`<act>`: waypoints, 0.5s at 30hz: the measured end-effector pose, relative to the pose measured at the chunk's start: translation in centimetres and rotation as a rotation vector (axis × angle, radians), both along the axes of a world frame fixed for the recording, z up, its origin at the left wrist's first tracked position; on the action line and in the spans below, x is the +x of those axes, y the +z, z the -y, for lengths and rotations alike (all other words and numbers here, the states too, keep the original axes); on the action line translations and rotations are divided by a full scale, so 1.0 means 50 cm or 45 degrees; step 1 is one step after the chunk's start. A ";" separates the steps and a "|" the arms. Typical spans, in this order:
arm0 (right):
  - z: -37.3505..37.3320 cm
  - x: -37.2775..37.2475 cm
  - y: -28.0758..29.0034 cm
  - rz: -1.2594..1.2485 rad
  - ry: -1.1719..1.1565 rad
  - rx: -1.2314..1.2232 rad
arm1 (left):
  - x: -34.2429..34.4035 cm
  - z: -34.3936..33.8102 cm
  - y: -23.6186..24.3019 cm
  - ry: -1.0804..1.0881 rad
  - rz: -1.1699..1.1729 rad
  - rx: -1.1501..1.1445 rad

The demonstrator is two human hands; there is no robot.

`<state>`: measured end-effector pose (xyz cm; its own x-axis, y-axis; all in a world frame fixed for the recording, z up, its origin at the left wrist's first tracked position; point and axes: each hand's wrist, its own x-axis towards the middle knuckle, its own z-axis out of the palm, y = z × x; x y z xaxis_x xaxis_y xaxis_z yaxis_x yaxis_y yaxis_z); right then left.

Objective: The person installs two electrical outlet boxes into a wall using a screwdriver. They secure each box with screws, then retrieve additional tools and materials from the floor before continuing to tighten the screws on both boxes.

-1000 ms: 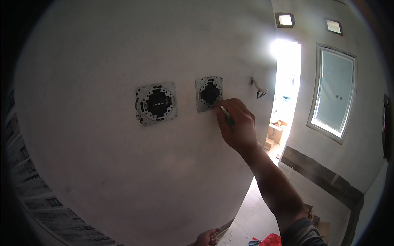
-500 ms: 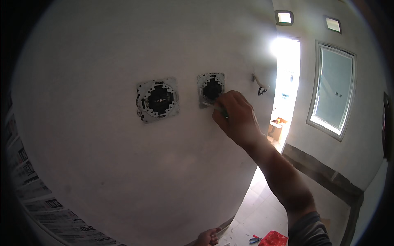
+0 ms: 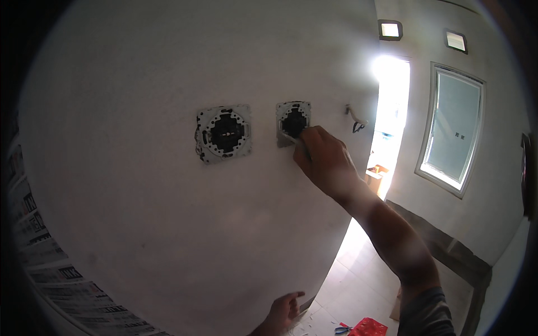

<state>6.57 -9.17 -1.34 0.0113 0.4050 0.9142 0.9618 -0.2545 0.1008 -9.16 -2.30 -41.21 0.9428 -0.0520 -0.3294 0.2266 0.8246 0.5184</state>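
Observation:
Two square metal mounting frames with black round socket inserts are fixed on a pale wall (image 3: 168, 224). The larger-looking one (image 3: 242, 154) is at the left. My right hand (image 3: 325, 159) is at the lower right of the other mounting frame (image 3: 282, 123), closed around a screwdriver (image 3: 288, 137). Its thin shaft points up and left against that frame's lower left part; the handle is mostly hidden in the fist. My left hand (image 3: 283, 313) is low by the wall's bottom edge, index finger stretched out and the others partly curled, with nothing visible in it.
Loose cable (image 3: 356, 117) pokes from the wall near its right edge. Pliers (image 3: 342, 330) and a red bag-like item (image 3: 369, 327) lie on the tiled floor (image 3: 358, 269). A cardboard box (image 3: 374, 178) stands by the bright doorway. Printed paper (image 3: 56, 269) lines the lower left.
My left hand has risen into view, its index finger now extended. The screwdriver's shaft has tilted and its tip sits at the right mounting frame's left side. The view has shifted slightly.

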 end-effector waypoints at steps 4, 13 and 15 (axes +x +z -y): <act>0.052 -0.043 0.011 -0.431 -0.057 0.044 | 0.106 0.011 0.207 0.235 0.304 0.151; 0.201 -0.109 -0.006 -0.698 -0.296 -0.589 | 0.180 0.041 0.631 0.429 1.175 0.161; 0.196 -0.135 0.016 -0.556 -0.288 -0.587 | 0.193 0.038 0.658 0.442 1.232 0.150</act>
